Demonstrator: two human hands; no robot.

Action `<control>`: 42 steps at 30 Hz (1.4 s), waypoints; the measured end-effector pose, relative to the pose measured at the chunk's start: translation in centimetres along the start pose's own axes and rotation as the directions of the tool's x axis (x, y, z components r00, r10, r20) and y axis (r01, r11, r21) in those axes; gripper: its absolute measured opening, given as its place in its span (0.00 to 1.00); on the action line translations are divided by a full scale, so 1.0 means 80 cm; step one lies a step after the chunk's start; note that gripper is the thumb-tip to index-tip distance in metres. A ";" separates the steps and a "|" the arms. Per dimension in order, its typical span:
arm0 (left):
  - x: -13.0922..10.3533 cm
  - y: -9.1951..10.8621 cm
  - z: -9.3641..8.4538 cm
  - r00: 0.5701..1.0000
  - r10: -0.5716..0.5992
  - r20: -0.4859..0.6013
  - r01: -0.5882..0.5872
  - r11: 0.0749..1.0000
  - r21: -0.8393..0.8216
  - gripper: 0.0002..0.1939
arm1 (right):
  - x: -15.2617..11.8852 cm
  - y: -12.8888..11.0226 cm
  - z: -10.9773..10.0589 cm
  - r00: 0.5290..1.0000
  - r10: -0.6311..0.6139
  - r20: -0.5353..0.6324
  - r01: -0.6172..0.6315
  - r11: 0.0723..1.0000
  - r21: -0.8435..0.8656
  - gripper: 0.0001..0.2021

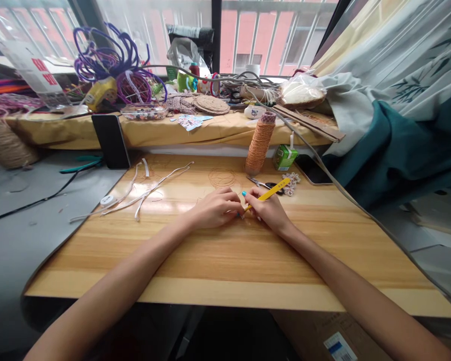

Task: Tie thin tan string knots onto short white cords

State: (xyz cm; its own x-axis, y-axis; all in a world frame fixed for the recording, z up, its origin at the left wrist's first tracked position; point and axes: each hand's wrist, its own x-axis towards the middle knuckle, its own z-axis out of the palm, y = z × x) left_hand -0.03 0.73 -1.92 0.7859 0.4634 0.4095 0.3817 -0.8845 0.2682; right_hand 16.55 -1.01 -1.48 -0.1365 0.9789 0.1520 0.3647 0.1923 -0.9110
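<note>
The yellow tool is a slim, flat strip with dark markings along it, tilted up and away to the right, its lower tip buried where the two hands meet at the middle of the wooden desk. The right hand has its grip closed around the tool's lower end. The left hand lies knuckles-up on the desk, fingers curled and pinched together against the right hand's fingertips — what they pinch is too small to tell.

Just beyond the hands: a faint coil of thin thread lying flat, scissors partly behind the tool's raised end, and a small pale knotted piece. Further back stand a cone of orange twine and a green carton, with a dark phone flat beside it. To the left, loose pale cords trail across the desk, and a black phone leans upright at the far edge. A grey cable crosses the right side of the desk — clear of both hands. The shelf behind is crowded with purple wire loops.
</note>
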 end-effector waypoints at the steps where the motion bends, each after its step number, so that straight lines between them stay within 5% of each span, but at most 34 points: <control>1: 0.000 0.000 0.000 1.000 -0.001 -0.001 0.001 1.000 0.002 0.11 | 0.000 0.000 0.000 1.000 -0.006 -0.014 0.006 1.000 0.000 0.11; 42: 0.000 0.000 0.000 1.000 0.000 0.009 0.000 1.000 0.003 0.11 | -0.003 -0.001 0.002 0.996 -0.081 0.030 0.084 0.987 -0.134 0.11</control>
State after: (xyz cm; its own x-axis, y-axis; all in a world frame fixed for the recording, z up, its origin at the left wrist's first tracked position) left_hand -0.05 0.69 -1.92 0.7904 0.4627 0.4014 0.3829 -0.8847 0.2658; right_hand 16.44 -1.26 -1.51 -0.1932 0.9576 0.2137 0.4721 0.2817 -0.8354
